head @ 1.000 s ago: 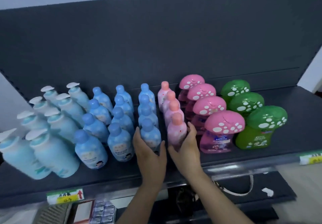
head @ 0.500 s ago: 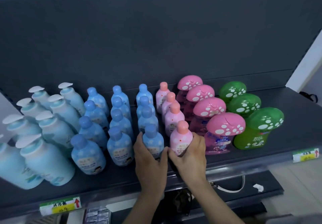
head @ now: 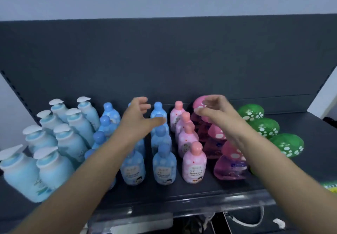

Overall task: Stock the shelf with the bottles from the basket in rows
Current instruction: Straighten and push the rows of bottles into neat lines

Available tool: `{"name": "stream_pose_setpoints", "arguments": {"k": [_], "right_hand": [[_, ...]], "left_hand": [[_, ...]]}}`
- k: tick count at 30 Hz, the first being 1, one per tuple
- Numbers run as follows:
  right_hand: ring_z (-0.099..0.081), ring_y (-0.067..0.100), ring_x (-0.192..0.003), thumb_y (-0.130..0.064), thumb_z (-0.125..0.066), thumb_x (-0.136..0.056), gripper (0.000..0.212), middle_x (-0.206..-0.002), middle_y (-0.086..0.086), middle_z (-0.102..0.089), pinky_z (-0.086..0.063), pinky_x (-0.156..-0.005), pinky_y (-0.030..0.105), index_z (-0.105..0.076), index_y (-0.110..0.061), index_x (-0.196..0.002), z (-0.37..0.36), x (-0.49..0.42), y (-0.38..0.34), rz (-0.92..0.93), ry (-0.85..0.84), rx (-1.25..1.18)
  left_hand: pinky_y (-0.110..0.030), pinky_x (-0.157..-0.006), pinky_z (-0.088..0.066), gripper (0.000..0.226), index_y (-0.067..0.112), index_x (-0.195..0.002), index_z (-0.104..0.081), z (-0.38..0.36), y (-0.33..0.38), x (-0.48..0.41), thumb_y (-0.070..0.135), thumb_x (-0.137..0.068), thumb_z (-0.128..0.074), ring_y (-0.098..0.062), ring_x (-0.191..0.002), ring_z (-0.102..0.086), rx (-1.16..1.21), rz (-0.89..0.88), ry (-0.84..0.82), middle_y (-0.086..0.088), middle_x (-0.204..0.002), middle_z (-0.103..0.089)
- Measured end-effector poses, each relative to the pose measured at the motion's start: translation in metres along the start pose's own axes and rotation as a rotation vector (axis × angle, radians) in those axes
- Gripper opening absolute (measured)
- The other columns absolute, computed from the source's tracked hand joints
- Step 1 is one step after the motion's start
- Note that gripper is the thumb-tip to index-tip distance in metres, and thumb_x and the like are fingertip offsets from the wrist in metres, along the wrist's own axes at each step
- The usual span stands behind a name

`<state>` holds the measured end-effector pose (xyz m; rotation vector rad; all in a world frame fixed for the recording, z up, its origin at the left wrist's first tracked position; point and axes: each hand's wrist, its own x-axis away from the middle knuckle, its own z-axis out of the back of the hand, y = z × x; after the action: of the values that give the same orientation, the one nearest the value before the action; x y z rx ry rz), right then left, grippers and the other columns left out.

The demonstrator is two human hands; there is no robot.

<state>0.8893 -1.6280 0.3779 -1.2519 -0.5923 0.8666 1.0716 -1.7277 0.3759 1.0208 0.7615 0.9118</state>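
Observation:
Rows of bottles stand on the dark shelf [head: 191,193]: pale blue pump bottles [head: 54,170] at the left, blue bottles [head: 164,168] in the middle, small pink bottles [head: 194,166], pink mushroom-cap bottles [head: 229,168] and green mushroom-cap bottles [head: 286,144] at the right. My left hand [head: 138,119] hovers above the blue rows with fingers spread, holding nothing. My right hand [head: 217,111] is raised over the pink mushroom-cap row, fingers loosely bent, also empty. Both forearms hide parts of the rows beneath them. The basket is not visible.
The shelf's dark back panel [head: 164,60] rises behind the bottles. A clear plastic rail [head: 200,204] runs along the shelf's front edge. Bare shelf lies right of the green bottles [head: 319,133]. A lower shelf with a white cord [head: 255,221] shows below.
Both hands let go of the front blue and front small pink bottles and lifted up and back over the rows. The camera moved closer and looks higher.

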Motion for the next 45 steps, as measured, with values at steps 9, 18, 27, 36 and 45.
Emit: {"name": "stream_pose_setpoints", "arguments": {"k": [9, 18, 27, 36, 45], "right_hand": [[-0.054, 0.024, -0.09, -0.003, -0.072, -0.074, 0.042, -0.098, 0.008, -0.052, -0.053, -0.079, 0.04, -0.052, -0.01, -0.11, -0.029, -0.035, 0.029, -0.283, -0.324, 0.44], [-0.054, 0.019, -0.077, -0.009, -0.075, -0.072, 0.031, -0.089, 0.004, -0.059, -0.048, -0.067, 0.027, -0.062, -0.013, -0.099, -0.026, -0.039, 0.035, -0.107, -0.363, 0.745], [-0.053, 0.016, -0.089, -0.019, -0.077, -0.073, 0.036, -0.097, -0.001, -0.053, -0.05, -0.075, 0.035, -0.054, -0.017, -0.102, -0.005, -0.054, 0.012, -0.178, -0.336, 0.342], [-0.06, 0.031, -0.105, -0.008, -0.072, -0.073, 0.024, -0.102, 0.011, -0.059, -0.052, -0.088, 0.049, -0.06, -0.014, -0.093, -0.035, -0.09, 0.025, -0.309, -0.382, 0.502], [-0.066, 0.034, -0.095, -0.013, -0.077, -0.071, 0.042, -0.109, 0.022, -0.065, -0.056, -0.08, 0.046, -0.061, -0.002, -0.108, -0.041, -0.096, 0.033, -0.303, -0.38, 0.635]], "left_hand": [[-0.022, -0.052, -0.033, 0.033, 0.014, -0.11, -0.053, -0.032, -0.032, -0.032, 0.024, -0.082, -0.066, -0.008, -0.07, -0.046, -0.65, 0.232, -0.282, 0.0, -0.099, -0.052], [-0.025, -0.065, -0.042, 0.021, 0.021, -0.082, -0.048, -0.031, -0.044, -0.041, 0.013, -0.08, -0.067, -0.015, -0.076, -0.048, -0.554, 0.166, -0.321, 0.006, -0.08, -0.043], [-0.032, -0.068, -0.054, 0.051, 0.016, -0.097, -0.048, -0.006, -0.017, -0.05, 0.021, -0.063, -0.086, -0.018, -0.074, -0.057, -0.424, 0.088, -0.26, 0.0, -0.09, -0.054], [-0.027, -0.078, -0.042, 0.033, 0.014, -0.115, -0.058, -0.033, -0.02, -0.079, 0.028, -0.086, -0.062, -0.019, -0.104, -0.056, -0.762, 0.17, -0.38, 0.0, -0.117, -0.059], [-0.029, -0.082, -0.04, 0.029, 0.015, -0.119, -0.054, -0.035, -0.024, -0.084, 0.019, -0.094, -0.039, -0.022, -0.11, -0.053, -0.809, 0.18, -0.422, -0.002, -0.12, -0.054]]}}
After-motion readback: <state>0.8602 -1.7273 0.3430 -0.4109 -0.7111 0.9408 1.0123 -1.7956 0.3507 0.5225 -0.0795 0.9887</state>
